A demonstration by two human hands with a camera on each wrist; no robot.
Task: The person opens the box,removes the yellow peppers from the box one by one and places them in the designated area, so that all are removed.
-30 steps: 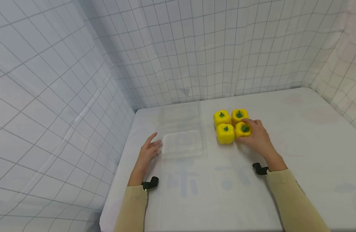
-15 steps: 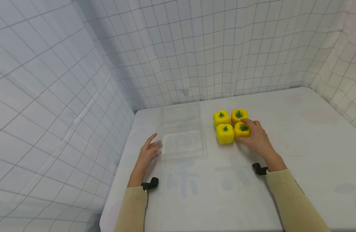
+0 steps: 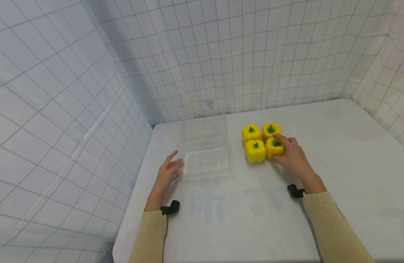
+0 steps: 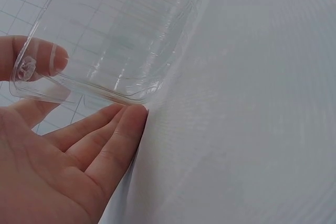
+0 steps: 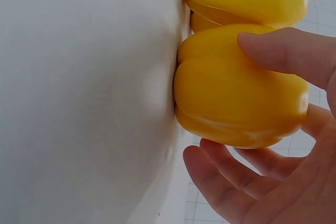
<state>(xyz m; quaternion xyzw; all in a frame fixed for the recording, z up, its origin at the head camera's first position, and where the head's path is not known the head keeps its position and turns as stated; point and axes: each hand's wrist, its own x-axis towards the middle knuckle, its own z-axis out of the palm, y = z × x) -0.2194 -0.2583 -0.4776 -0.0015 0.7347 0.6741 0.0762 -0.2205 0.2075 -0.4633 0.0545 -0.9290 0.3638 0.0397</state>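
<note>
Several yellow bell peppers with green stems stand grouped on the white table in the head view, right of centre. My right hand [image 3: 292, 155] has its thumb and fingers around the front right bell pepper [image 3: 275, 149]; in the right wrist view the thumb [image 5: 278, 51] lies on this pepper's side and the other fingers curve along its opposite side. Its base sits on the tabletop. My left hand [image 3: 166, 175] rests at the left edge of a clear plastic clamshell container [image 3: 206, 162], fingers fairly straight; in the left wrist view one digit shows through the plastic rim [image 4: 63, 80].
The container's lid [image 3: 205, 129] lies folded open toward the back. Beside the held pepper stand a front left pepper [image 3: 255, 153], a back left one [image 3: 250, 136] and a back right one [image 3: 270, 130]. Grid-patterned curtains [image 3: 202, 62] enclose the table's back and sides.
The front right pepper has shifted very slightly left and back, with the right hand around it. My left hand and the container stay as they were.
</note>
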